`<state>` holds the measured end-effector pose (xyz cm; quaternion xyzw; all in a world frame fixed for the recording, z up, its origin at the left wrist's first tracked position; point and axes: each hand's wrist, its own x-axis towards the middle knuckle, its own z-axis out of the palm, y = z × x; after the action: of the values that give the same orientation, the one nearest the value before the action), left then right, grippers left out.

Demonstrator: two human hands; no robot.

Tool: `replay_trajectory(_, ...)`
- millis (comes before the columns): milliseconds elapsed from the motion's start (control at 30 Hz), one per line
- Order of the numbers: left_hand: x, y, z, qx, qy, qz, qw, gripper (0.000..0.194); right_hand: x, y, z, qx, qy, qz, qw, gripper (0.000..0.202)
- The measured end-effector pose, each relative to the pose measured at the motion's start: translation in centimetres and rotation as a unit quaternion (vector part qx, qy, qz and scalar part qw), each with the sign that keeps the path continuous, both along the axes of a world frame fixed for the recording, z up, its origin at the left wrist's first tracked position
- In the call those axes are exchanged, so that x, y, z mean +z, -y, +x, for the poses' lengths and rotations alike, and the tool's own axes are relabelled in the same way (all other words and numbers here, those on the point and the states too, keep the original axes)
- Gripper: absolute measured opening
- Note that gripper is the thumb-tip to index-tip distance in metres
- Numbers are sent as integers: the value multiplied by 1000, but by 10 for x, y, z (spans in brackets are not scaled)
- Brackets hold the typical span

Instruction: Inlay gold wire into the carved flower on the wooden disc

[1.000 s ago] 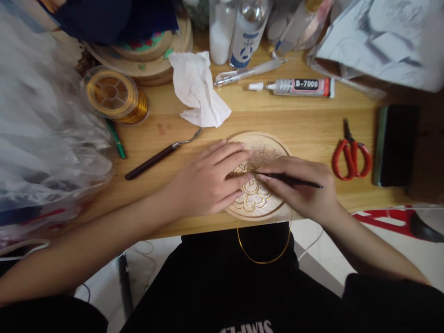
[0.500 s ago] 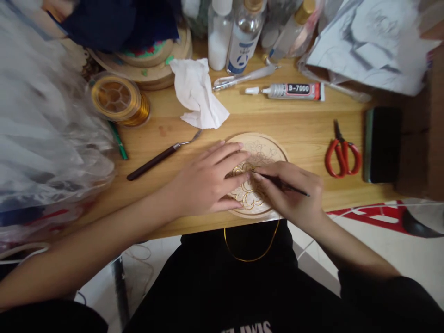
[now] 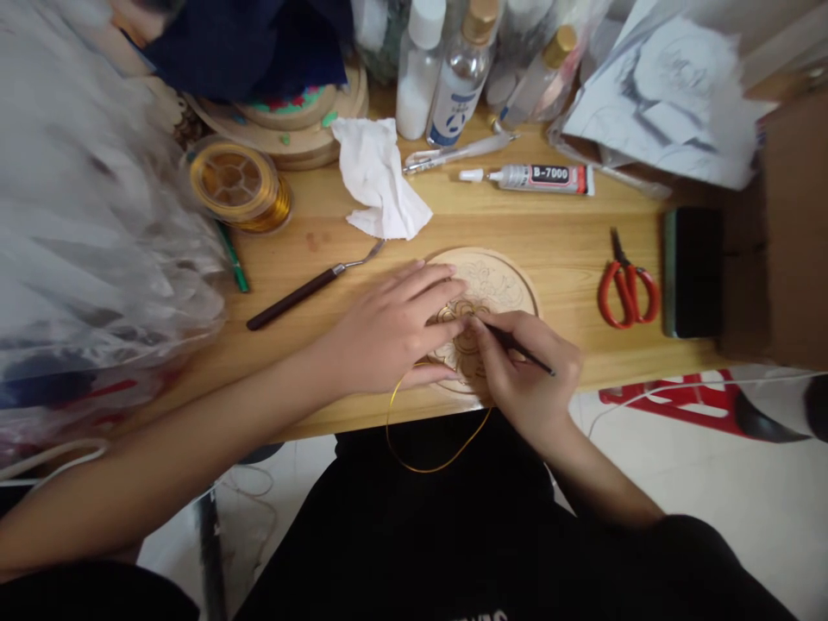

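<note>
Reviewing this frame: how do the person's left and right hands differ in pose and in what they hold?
The left hand is spread palm-down over the round wooden board; the right hand is curled. No tool shows in the left hand, while the right hand pinches a slim dark tool. Both are bare and at the board.

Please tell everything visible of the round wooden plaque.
The pale round wooden plaque lies flat on the table, near its front edge. It has a rim, fine drawn lines on its far part and golden petal outlines nearer. The left hand rests spread fingers on one side; the right hand, gripping a dark tool, partly hides it.
</note>
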<state>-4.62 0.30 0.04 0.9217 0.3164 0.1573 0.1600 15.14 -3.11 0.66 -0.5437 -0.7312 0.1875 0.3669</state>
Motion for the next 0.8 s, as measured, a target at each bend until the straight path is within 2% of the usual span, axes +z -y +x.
replay_trajectory(167, -3, 0, 0, 0, 8, 17, 1000, 51, -4, 7, -9, -46, 6, 30, 998, 13)
replay_trajectory(300, -3, 0, -1, 2, 9, 13, 1000, 51, -3, 6, -10, -49, 3, 11, 999, 11)
replay_trajectory(433, -3, 0, -2, -2, 16, 14, 1000, 49, 2, 3, -4, -48, -17, -12, 999, 6)
replay_trajectory(667, -3, 1, -2, -5, 20, 21, 1000, 51, 7, 4, 12, -93, -77, -48, 992, 7)
replay_trajectory(800, -1, 0, -4, -11, 21, 13, 1000, 62, 4, 3, 18, -113, -119, -44, 985, 6)
